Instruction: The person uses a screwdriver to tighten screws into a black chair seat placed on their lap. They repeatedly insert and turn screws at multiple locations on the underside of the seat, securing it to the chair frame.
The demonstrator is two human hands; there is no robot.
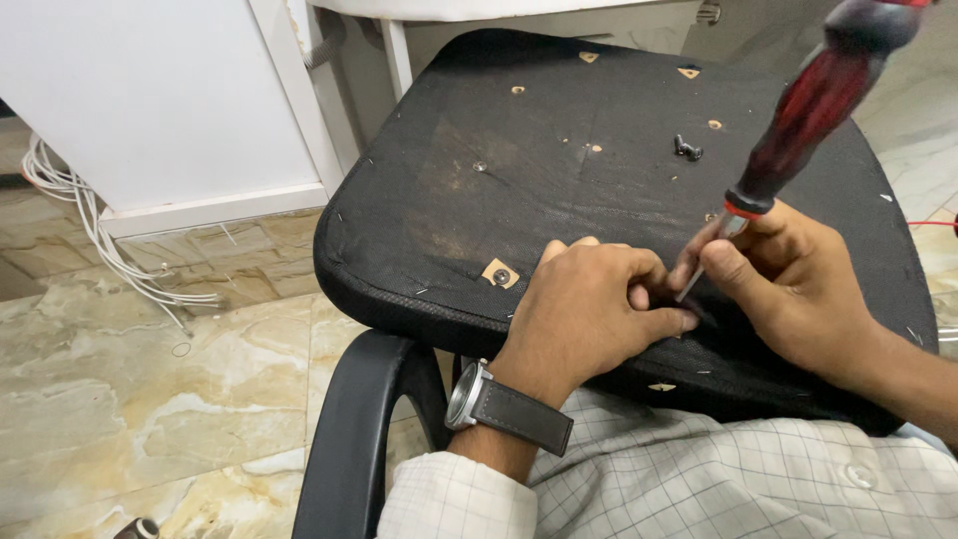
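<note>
A black fabric-covered chair seat [519, 190] lies upside down across my lap. My right hand [798, 299] grips a screwdriver [808, 110] with a dark red and black handle, its metal tip pressed into the fabric near the seat's front edge. My left hand [589, 309], with a grey-strapped watch [499, 404] on its wrist, pinches the black fabric right beside the tip. A screw with a tan washer [501, 273] sits just left of my left hand. Two loose dark screws [688, 149] rest on the seat farther back.
A black curved armrest [354, 439] stands below the seat at the front left. A white cabinet [160, 100] stands at the back left, with white cables [90, 230] trailing over the marble floor [150, 379]. Several holes with tan washers dot the seat underside.
</note>
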